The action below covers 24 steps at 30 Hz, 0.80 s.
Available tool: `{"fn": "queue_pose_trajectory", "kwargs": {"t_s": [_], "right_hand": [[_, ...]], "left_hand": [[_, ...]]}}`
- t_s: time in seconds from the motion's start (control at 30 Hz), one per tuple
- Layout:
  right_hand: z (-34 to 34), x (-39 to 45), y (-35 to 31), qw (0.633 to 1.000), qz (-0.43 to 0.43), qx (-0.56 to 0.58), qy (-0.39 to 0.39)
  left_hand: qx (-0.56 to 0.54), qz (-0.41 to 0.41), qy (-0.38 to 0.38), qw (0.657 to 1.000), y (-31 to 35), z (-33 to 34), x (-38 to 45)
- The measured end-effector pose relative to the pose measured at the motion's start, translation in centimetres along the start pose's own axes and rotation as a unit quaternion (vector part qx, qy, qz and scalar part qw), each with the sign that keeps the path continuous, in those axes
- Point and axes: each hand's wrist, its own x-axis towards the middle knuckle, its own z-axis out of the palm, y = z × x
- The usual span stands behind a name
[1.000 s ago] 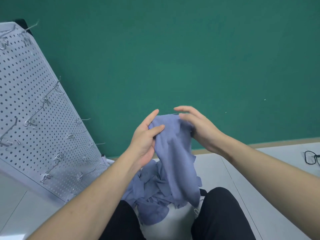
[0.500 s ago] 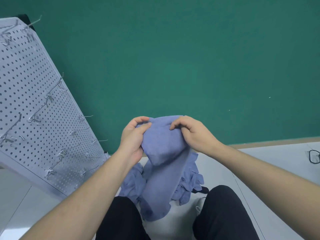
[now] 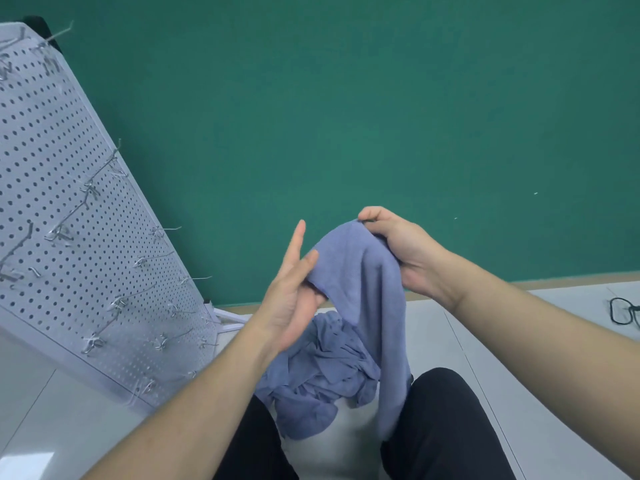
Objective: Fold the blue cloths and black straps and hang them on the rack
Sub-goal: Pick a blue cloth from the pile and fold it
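Seated person, legs in black trousers (image 3: 446, 427) at the bottom of the view, white floor (image 3: 519, 341) beneath.

Right hand (image 3: 403, 247): fingers curled, pinching the top edge of a soft blue-grey cloth (image 3: 360, 271) held up in front of the green wall (image 3: 346, 98). The cloth hangs from that grip in a long doubled drape, down to between the knees.

Left hand (image 3: 294, 292): fingers straight and relaxed, palm turned toward the cloth. The lower fingers touch the cloth's near corner; no closed grip shows there.

Below, between the legs: a crumpled heap of further blue-grey cloths (image 3: 318, 372), unfolded, resting on something white. How many pieces it holds cannot be told. No black straps can be made out with certainty.

To the left: a white perforated metal rack panel (image 3: 52, 202), leaning, studded with thin wire hooks (image 3: 156, 258). Every hook in view is bare; nothing hangs there.

Black-framed glasses (image 3: 623, 311) lie on the floor at far right, well apart from the work.

Progress, as judged: early. One cloth is mid-fold in the air and not yet a tidy bundle; the heap is still to be folded, the straps are still to be found and folded, and hanging has not begun on the visible part of the rack.
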Motion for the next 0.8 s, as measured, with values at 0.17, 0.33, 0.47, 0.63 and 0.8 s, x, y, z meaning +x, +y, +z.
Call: {"fn": "queue_pose_trajectory", "kwargs": {"t_s": [0.17, 0.33, 0.47, 0.63, 0.8], "right_hand": [[-0.8, 0.3, -0.6, 0.998, 0.016, -0.025, 0.049], [-1.2, 0.2, -0.4, 0.996, -0.003, -0.065, 0.064], [-1.8, -0.6, 0.7, 0.984, -0.043, -0.172, -0.006], [-2.4, -2.1, 2.8, 0.954, -0.074, -0.268, -0.112], [-2.2, -1.8, 3.3, 0.908, -0.181, -0.369, -0.086]], "left_hand": [[0.067, 0.013, -0.032, 0.997, -2.0, 1.4, -0.6], [0.224, 0.089, 0.068, 0.968, -2.1, 2.0, 0.2], [0.143, 0.045, 0.132, 0.980, -0.9, 1.9, 1.4], [0.051, -0.013, 0.165, 0.985, 0.8, 1.5, 2.2], [0.063, -0.032, 0.194, 0.978, 2.4, -0.5, 2.2]]}}
